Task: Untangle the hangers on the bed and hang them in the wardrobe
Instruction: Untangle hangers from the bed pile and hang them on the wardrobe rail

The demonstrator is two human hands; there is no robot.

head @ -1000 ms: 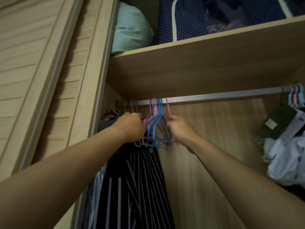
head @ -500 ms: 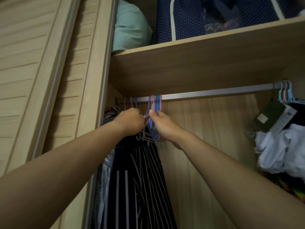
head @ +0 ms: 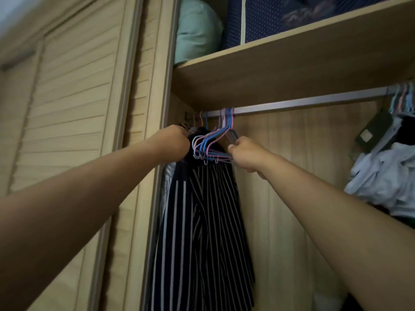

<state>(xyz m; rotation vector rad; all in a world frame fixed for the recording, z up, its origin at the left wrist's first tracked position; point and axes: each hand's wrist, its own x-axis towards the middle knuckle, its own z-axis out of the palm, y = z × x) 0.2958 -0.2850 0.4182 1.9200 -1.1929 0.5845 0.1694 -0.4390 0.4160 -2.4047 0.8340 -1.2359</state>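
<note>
Several thin pink, blue and purple hangers (head: 212, 142) hang bunched by their hooks on the grey wardrobe rail (head: 303, 103), near its left end. My right hand (head: 246, 152) grips the right ends of the bunch, fingers curled round them. My left hand (head: 174, 143) is curled at the bunch's left side, against the top of a dark striped garment (head: 202, 221); what its fingers hold is hidden. Both arms reach up into the wardrobe.
A wooden shelf (head: 292, 63) runs just above the rail, bearing a teal cushion (head: 197, 28) and a navy dotted storage bag (head: 258, 16). More hangers and pale clothes (head: 386, 176) crowd the rail's right end. A slatted sliding door (head: 74, 108) stands at left.
My right hand has dropped from the hanger necks near the rail to the right ends of the bunch, and the hangers now fan out sideways. The view has shifted right.
</note>
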